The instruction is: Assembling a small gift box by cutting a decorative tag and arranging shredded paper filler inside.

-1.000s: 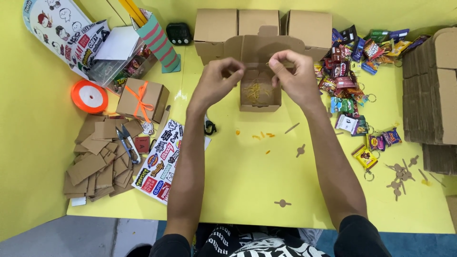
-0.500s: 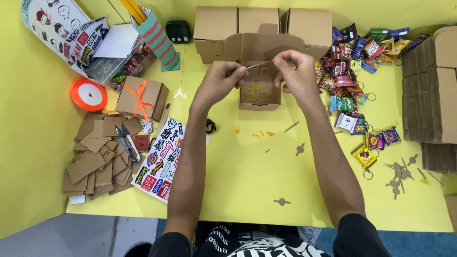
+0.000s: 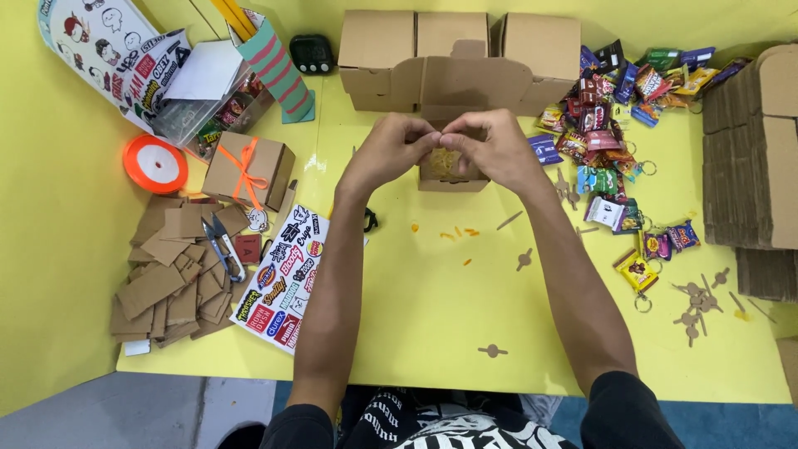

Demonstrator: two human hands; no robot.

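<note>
A small open cardboard box [image 3: 453, 180] stands at the middle back of the yellow table [image 3: 432, 333], its lid flap [image 3: 474, 79] raised behind it. Yellowish shredded filler [image 3: 443, 163] lies inside. My left hand [image 3: 389, 151] and my right hand [image 3: 492, 146] meet fingertip to fingertip just above the box's opening. Both pinch a thin pale strip, which is almost hidden between the fingers.
Closed cardboard boxes [image 3: 374, 41] line the back. Snack packets and keychains [image 3: 615, 108] lie at the right beside stacked flat cardboard [image 3: 752, 141]. At the left are a sticker sheet [image 3: 283, 278], cardboard scraps [image 3: 166, 274], snips [image 3: 223, 245], an orange ribbon spool [image 3: 155, 164] and a ribbon-tied box [image 3: 249, 170].
My hands were apart with the thin strip stretched between them. They have now come together over the box opening and sunk a little lower.
</note>
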